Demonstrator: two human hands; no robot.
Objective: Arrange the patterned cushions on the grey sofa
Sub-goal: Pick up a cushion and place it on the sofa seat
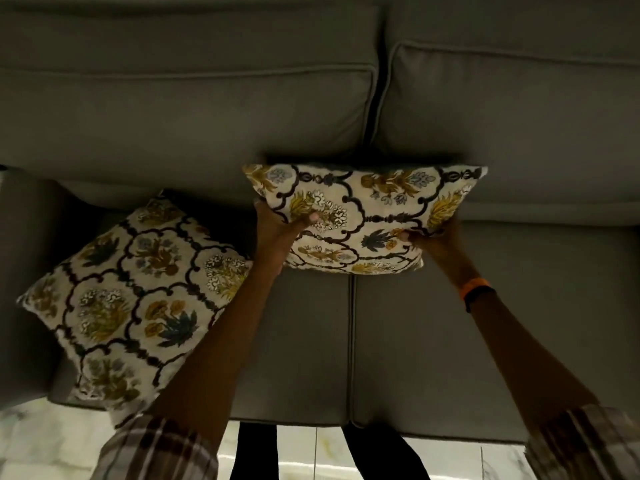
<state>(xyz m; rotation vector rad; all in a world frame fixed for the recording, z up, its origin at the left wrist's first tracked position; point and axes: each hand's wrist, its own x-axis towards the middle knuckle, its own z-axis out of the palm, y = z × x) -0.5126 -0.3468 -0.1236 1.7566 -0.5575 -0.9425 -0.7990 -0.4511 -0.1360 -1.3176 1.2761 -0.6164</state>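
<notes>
Pale marble floor [52, 441] fronts the grey fabric sofa [311, 341]. One cream floral cushion [131, 292] lies flat at its left end; left hand [277, 233] and right hand [436, 237] grasp a second floral cushion [360, 216], best stood upright against the backrest [194, 116].

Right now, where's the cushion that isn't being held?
Head view, left side: the loose cushion lies tilted on the sofa seat by the left armrest, just left of the left hand gripping the other cushion.
</notes>
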